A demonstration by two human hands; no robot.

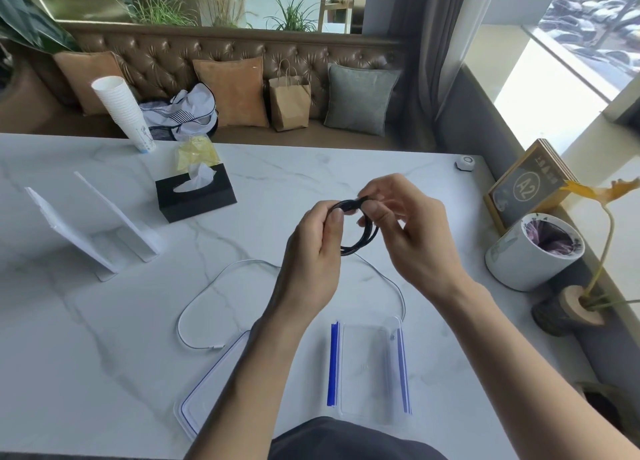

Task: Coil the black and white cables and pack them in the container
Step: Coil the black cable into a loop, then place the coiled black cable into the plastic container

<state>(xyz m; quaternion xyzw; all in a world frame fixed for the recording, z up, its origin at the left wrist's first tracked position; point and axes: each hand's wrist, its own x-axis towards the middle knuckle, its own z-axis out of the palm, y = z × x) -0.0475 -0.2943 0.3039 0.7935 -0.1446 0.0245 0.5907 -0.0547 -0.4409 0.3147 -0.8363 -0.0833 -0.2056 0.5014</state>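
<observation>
The black cable (366, 235) is wound into a small coil and held in the air above the middle of the marble table (104, 321). My left hand (313, 252) pinches the coil's left side. My right hand (408, 231) grips its top and right side. The white cable (204, 293) lies loose on the table in a wide loop behind my arms. A clear container with blue clips (370, 369) sits near the front edge, and its clear lid (211, 383) lies to the left, partly under my left forearm.
A black tissue box (195, 193) and a stack of paper cups (123, 110) stand at the back left. Two white stands (97, 227) are on the left. A white pot (533, 252), a wooden sign (530, 186) and a plant holder (568, 310) line the right edge.
</observation>
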